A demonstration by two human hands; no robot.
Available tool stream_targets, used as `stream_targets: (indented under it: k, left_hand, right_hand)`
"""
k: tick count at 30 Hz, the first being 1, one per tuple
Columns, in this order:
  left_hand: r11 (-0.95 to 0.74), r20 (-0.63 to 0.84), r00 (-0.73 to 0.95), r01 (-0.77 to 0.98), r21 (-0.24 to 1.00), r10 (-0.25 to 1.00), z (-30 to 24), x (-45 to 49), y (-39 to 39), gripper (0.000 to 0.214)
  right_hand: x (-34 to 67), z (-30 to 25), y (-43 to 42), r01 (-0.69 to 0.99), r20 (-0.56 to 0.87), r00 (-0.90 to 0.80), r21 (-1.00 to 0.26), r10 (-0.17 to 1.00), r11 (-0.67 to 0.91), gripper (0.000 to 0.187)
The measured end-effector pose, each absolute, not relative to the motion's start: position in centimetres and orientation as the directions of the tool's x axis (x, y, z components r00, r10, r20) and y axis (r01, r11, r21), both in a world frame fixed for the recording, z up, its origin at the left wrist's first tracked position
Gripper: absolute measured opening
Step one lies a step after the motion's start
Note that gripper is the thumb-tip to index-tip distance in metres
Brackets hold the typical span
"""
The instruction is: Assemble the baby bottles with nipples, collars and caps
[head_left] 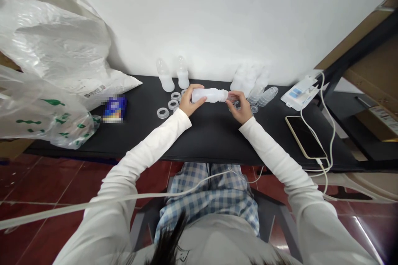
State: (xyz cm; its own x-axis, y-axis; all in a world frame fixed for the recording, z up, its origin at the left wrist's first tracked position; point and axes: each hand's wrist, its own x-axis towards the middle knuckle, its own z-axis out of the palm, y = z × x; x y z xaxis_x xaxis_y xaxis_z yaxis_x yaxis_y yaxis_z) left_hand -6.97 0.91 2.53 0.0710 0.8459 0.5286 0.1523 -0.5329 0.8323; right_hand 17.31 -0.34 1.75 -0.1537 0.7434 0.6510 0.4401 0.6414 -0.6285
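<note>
Dark hair, a blue-checked lap [214,194] and two white sleeves fill the six o'clock edge; both arms reach to the black counter [211,140]. At twelve o'clock from the lap, a translucent white plastic bottle [209,95] is held on its side just above the counter, well short of the wall. Left hand [189,102]: fingers curled shut round the bottle's base end, thumb on top. Right hand [241,109]: fingers closed on a small clear plastic piece [232,98] at the bottle's neck end; whether that piece is seated or loose cannot be told. Judgement: the fitting of the neck piece is in hand, and the next move calls for a steady left grip and square alignment at the neck. White plastic rings [163,112] lie at nine o'clock of the left hand, two upright capped white bottles [166,76] at eleven, stacked clear domed caps [264,96] at two o'clock of the right hand. A gold-edged phone [306,136] lies at four o'clock.
</note>
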Motion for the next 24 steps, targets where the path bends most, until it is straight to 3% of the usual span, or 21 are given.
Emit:
stream_targets:
  k: [5,13,19,24]
  left_hand:
    - [-0.535,0.536,0.022,0.116,0.837,0.844,2.1,-7.3,1.6,0.035]
    - [-0.53,0.546,0.002,0.245,0.812,0.838,1.6,-6.8,1.6,0.046]
    - [-0.436,0.449,-0.035,0.182,0.881,0.893,1.1,-6.5,1.7,0.049]
    - [-0.485,0.491,0.018,0.187,0.854,0.871,1.2,-6.5,1.2,0.049]
  right_hand:
    - [17.3,1.4,-0.3,0.479,0.654,-0.274,-0.543,0.705,0.69,0.03]
    - [17.2,1.0,0.0,0.469,0.736,-0.363,-0.387,0.572,0.794,0.011]
    - [17.3,0.8,0.2,0.528,0.692,-0.295,-0.457,0.659,0.716,0.033]
    - [17.4,0.8,0.3,0.617,0.637,-0.309,-0.431,0.706,0.659,0.051]
